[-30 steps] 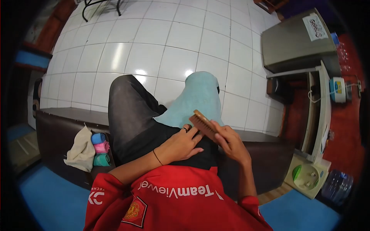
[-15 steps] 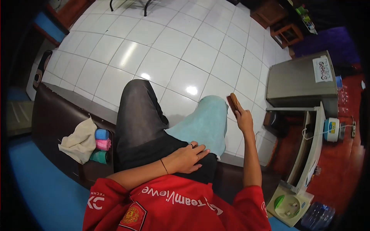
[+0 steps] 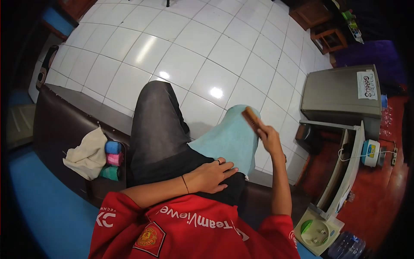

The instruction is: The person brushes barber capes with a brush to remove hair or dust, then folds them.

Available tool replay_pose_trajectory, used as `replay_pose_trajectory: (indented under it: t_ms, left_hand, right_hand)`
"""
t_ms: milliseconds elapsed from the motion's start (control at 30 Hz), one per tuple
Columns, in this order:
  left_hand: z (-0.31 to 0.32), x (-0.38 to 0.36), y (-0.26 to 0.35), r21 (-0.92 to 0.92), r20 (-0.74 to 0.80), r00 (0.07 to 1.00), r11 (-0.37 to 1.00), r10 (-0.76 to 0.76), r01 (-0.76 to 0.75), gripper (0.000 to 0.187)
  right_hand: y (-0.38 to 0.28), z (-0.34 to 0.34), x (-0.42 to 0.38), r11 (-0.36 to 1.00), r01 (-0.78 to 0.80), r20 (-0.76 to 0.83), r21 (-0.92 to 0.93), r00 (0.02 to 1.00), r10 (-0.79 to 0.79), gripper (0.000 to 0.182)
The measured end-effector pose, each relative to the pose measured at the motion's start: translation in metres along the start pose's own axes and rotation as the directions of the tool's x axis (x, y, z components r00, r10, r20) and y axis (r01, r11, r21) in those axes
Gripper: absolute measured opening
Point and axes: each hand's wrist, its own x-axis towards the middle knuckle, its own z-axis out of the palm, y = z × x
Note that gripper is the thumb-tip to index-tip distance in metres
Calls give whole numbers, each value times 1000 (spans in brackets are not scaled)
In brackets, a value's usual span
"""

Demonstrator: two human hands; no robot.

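Observation:
A light-blue cloth (image 3: 226, 136) is draped over my right thigh and knee. My right hand (image 3: 269, 139) grips a wooden-handled brush (image 3: 250, 118) whose bristled side faces down and left; the brush overlaps the cloth near the knee. Fingers somewhat spread, my left hand (image 3: 212, 176) rests across my upper right thigh, fingertips at the near edge of the cloth. On the left, a cream cloth (image 3: 87, 154) lies on the dark brown seat beside rolled blue (image 3: 113, 147), pink (image 3: 114, 159) and green (image 3: 111, 173) cloths.
I sit on a dark brown sofa (image 3: 60, 125) facing a white tiled floor (image 3: 185, 56). To the right stand a small grey refrigerator (image 3: 338, 93), an open shelf unit (image 3: 345, 172) and a rice-cooker-like white appliance (image 3: 371, 153). A plastic water jug (image 3: 347, 247) sits at lower right.
My right hand has moved the brush leftward from beside the knee to over the blue cloth. My left hand stays on the thigh. The view has shifted slightly.

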Motion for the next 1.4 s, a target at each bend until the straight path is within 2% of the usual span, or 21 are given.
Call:
replay_pose_trajectory:
  t_ms: [67,100,167,233,300,367,433,567,633,733,767,833,867,1033,1100,1133,1167,1233,1300,1367,1400]
  left_hand:
    - [3,1,-1,-18,-3,1000,1000,2,-2,62]
    - [3,1,-1,-7,-14,1000,1000,-5,4,62]
    - [2,0,-2,-39,-27,1000,999,-2,1,62]
    - [4,-2,-5,-19,-67,998,1000,9,-10,62]
    - [6,0,-4,-21,-53,998,1000,17,-18,61]
    - [2,1,0,-27,-21,1000,1000,1,-2,61]
    - [1,2,0,-10,9,1000,1000,-11,11,61]
    - [8,0,-1,7,-27,1000,1000,8,-8,62]
    - [7,2,-2,16,-42,999,1000,28,-27,63]
    - [4,3,-2,2,-1,1000,1000,5,-5,63]
    - [4,3,-2,-12,9,1000,1000,-4,4,63]
    - [4,3,-2,-10,21,1000,1000,-5,5,63]
    - [5,3,-4,-5,4,1000,1000,19,-19,63]
    - [4,2,-7,-18,-16,998,998,52,-53,63]
    - [3,2,-6,-23,-1,999,999,41,-41,62]
    - [3,1,-5,-28,13,1000,999,27,-26,62]
    - [2,1,-4,-37,28,999,999,36,-35,62]
    - [-1,2,-5,-59,14,999,998,36,-35,61]
    - [-2,2,-6,-54,32,997,996,76,-74,61]
    - [-7,4,-4,-52,25,997,997,67,-66,61]
    - [-7,5,-4,-47,37,996,996,82,-80,61]
  right_hand:
    - [8,4,24,959,-151,-147,-241,982,117,44]
    - [5,0,29,961,-135,-150,-242,984,101,44]
    - [-3,-8,36,881,-323,-56,-346,944,324,45]
    - [-8,-10,24,942,-267,-60,-203,964,260,43]
    - [-18,-22,-4,998,0,-94,55,996,5,42]
    - [-52,-45,-34,956,-77,183,283,983,25,41]
    - [-73,-54,-60,957,118,222,266,958,-179,46]
    - [-93,-49,-82,948,94,246,303,954,-173,43]
    - [-78,-29,-78,950,244,192,192,940,-281,45]
    - [-27,6,-47,978,166,11,126,986,-169,45]
    - [-11,15,-34,995,86,-110,57,991,-79,45]
    - [18,27,-7,983,-135,-150,123,977,153,45]
    - [22,25,5,969,-247,-120,23,961,248,44]
    - [54,36,15,954,-210,-235,214,937,259,42]
    - [-1,11,-8,693,-197,-144,694,905,401,42]
    - [-32,-2,-22,632,-164,-139,757,905,402,41]
    - [-30,6,-32,625,-176,-139,760,897,421,41]
    - [-35,16,-52,836,109,-323,538,942,85,42]
    - [-36,20,-68,940,-86,-79,329,990,118,43]
    - [-10,60,-62,792,-26,-269,610,933,238,43]
    - [4,75,-57,789,-26,-282,614,926,251,43]
